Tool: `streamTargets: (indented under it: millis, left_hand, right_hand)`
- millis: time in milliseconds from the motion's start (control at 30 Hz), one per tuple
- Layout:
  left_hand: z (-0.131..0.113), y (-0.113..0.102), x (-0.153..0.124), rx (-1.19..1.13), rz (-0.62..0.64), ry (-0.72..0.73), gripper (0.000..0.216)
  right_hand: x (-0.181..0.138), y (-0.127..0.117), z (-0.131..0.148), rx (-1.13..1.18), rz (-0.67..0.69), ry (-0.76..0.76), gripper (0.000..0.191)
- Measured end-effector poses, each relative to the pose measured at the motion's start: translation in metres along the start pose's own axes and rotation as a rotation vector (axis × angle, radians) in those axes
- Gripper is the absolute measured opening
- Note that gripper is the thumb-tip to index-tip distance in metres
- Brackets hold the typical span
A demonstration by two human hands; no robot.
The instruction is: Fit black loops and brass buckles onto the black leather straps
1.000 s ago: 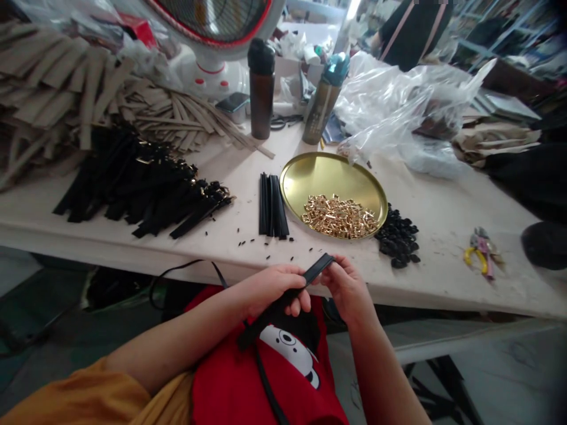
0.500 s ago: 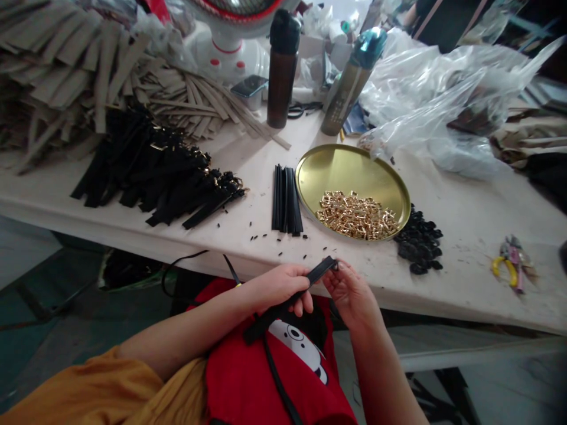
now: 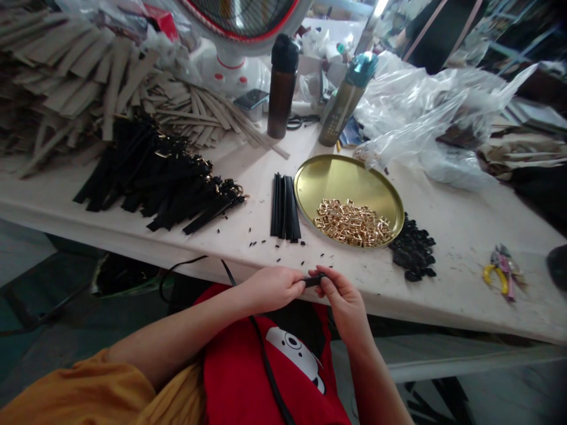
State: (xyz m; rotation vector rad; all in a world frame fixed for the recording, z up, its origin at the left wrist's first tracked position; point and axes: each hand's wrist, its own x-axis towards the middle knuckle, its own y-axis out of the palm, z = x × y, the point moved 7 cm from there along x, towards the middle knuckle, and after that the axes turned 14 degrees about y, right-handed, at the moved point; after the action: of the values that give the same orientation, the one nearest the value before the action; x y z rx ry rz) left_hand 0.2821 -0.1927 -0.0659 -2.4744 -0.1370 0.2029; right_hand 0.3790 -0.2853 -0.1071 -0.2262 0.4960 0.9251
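Note:
My left hand (image 3: pixel 279 288) is closed around a black strap (image 3: pixel 312 281), hiding most of it. My right hand (image 3: pixel 340 295) pinches the strap's other end between thumb and fingers. Both hands are just off the table's front edge, above the red apron (image 3: pixel 234 366). Beyond them lies a row of black strips (image 3: pixel 284 206). It sits beside a round gold tray (image 3: pixel 354 171) with a heap of small gold buckles (image 3: pixel 352 223). Small black pieces (image 3: pixel 414 248) are piled at the tray's right.
Finished-looking black straps with gold metal (image 3: pixel 155 177) are heaped at left, below grey strips (image 3: pixel 80 71). Two bottles (image 3: pixel 282 88) and a fan (image 3: pixel 239 23) stand behind. Clear plastic bags (image 3: pixel 425 118) lie back right; pliers (image 3: pixel 502 274) rest at far right.
The strap, earlier showing at length across my left hand, is now mostly covered by it. My right fingers have closed over its end. The view has shifted slightly.

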Motion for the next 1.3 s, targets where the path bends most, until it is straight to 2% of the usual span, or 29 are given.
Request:
streamTargets:
  millis: [100,233,300,433,500,533,600,667,733,800,867,933,1000,1100,1167,1233,1300]
  left_hand:
    - [-0.007,-0.003,-0.002,-0.013,0.01,0.026,0.03]
    - [-0.018,-0.002,-0.006,-0.054,-0.032,0.079,0.03]
    - [-0.017,0.0,-0.009,-0.072,-0.08,0.04,0.034]
    - [-0.011,0.001,-0.01,-0.159,-0.192,-0.037,0.048]
    - [-0.008,-0.001,-0.008,-0.203,-0.227,-0.032,0.046]
    - [-0.005,-0.003,-0.007,-0.216,-0.24,-0.035,0.043]
    - [0.001,-0.008,-0.006,-0.228,-0.26,-0.053,0.039]
    - [0.008,-0.012,-0.006,-0.241,-0.288,-0.078,0.038]
    - [0.013,-0.013,-0.005,-0.268,-0.311,-0.096,0.036]
    - [0.016,-0.011,-0.003,-0.296,-0.301,-0.109,0.034]
    - [0.019,-0.009,-0.001,-0.323,-0.279,-0.124,0.033]
    - [0.024,-0.008,0.0,-0.343,-0.267,-0.139,0.032]
    - [0.028,-0.008,0.002,-0.358,-0.267,-0.143,0.032]
    - [0.032,-0.009,0.005,-0.377,-0.274,-0.134,0.032]
    - [0.034,-0.011,0.007,-0.388,-0.283,-0.131,0.032]
    - [0.034,-0.015,0.009,-0.405,-0.31,-0.127,0.032]
    - [0.033,-0.022,0.01,-0.433,-0.365,-0.117,0.03]
  right_hand:
    - [-0.006,0.004,0.006,-0.052,0.06,-0.026,0.03]
    - [-0.006,-0.001,0.005,0.107,0.088,0.037,0.027]
    - [-0.006,0.0,0.001,0.169,0.087,0.073,0.022]
    - [-0.008,0.022,-0.003,0.186,0.183,0.097,0.021]
    - [-0.005,0.03,0.003,0.098,0.223,0.053,0.022]
    - [-0.001,0.029,0.009,0.022,0.212,0.009,0.022]
    - [0.012,0.016,0.03,-0.177,0.095,-0.131,0.024]
    - [0.029,-0.008,0.06,-0.399,-0.147,-0.315,0.025]
    - [0.043,-0.018,0.09,-0.759,-0.354,-0.498,0.019]
    - [0.06,-0.011,0.106,-1.148,-0.4,-0.571,0.018]
    - [0.075,-0.001,0.11,-1.47,-0.397,-0.554,0.017]
    - [0.085,0.007,0.11,-1.669,-0.395,-0.526,0.015]
    - [0.091,0.013,0.109,-1.749,-0.389,-0.541,0.014]
    - [0.098,0.013,0.11,-1.716,-0.355,-0.598,0.015]
    - [0.099,0.005,0.113,-1.563,-0.341,-0.613,0.016]
    - [0.095,-0.007,0.119,-1.257,-0.351,-0.594,0.014]
    - [0.088,-0.019,0.115,-0.818,-0.292,-0.463,0.014]
